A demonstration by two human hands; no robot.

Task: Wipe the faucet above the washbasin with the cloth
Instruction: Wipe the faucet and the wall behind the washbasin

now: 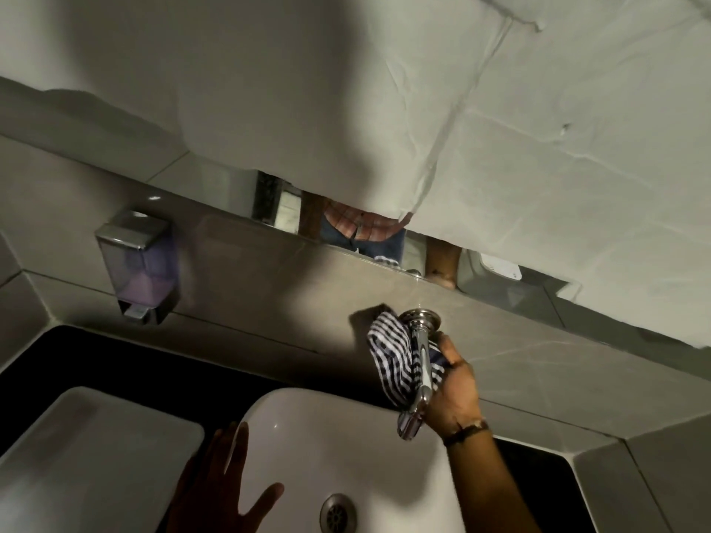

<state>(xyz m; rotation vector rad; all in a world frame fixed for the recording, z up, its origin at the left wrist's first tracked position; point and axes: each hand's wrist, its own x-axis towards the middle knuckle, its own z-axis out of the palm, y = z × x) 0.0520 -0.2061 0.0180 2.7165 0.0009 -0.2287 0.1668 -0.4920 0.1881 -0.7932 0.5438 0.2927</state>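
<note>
A chrome faucet (pixel 420 342) juts out of the grey tiled wall above the white washbasin (pixel 304 417). My right hand (pixel 456 398) is closed around the spout from the right, pressing a dark blue and white checked cloth (pixel 392 363) against it. The cloth wraps the spout's left and under side and hangs below its tip. My left hand (pixel 227 486) rests flat on the basin's left rim with its fingers spread and holds nothing.
A wall soap dispenser (pixel 136 263) with purple liquid hangs at the left. A second white basin (pixel 88 455) sits on the black counter to the left. White paper (pixel 500 148) covers most of the mirror above. The basin drain (pixel 337 513) lies at the bottom centre.
</note>
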